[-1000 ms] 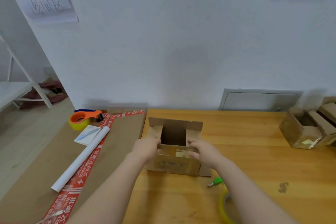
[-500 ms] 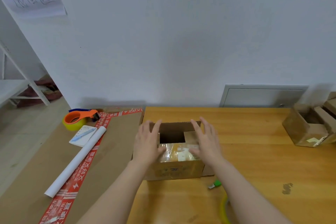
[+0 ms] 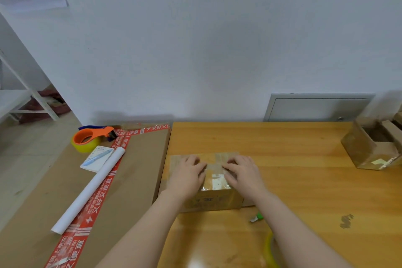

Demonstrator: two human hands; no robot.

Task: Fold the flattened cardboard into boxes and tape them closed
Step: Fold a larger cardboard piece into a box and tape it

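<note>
Closing up: a person's left hand (image 3: 187,177) and right hand (image 3: 243,175) press down the top flaps (image 3: 224,156) of a small cardboard box (image 3: 214,199), which stands near the front left edge of a wooden table (image 3: 282,148). The fingers (image 3: 195,163) of both hands lie close together, palms down, tips turned towards the middle seam, and they grip nothing. The picture is too soft to say whether they are quite flat or slightly bent. Old clear tape and a pale label show on the top between the hands.

The box looks light and probably empty. Its worn board seems stiff across the panels but springy at the creases, so the flaps are likely to lift once the pressure goes. One hand would do best laid across the seam while the other fetches tape. The glossy old tape may be slick under a palm, and hard pressing in the middle could bow the flaps inward. The edges above the side walls look the firmer place to bear down or take hold.

An orange dispenser (image 3: 93,137) rests well apart on a carton (image 3: 134,180) to the left, near a white tube (image 3: 91,189). A yellow roll (image 3: 268,250) lies by the right forearm, and an open box (image 3: 374,152) stands at far right
</note>
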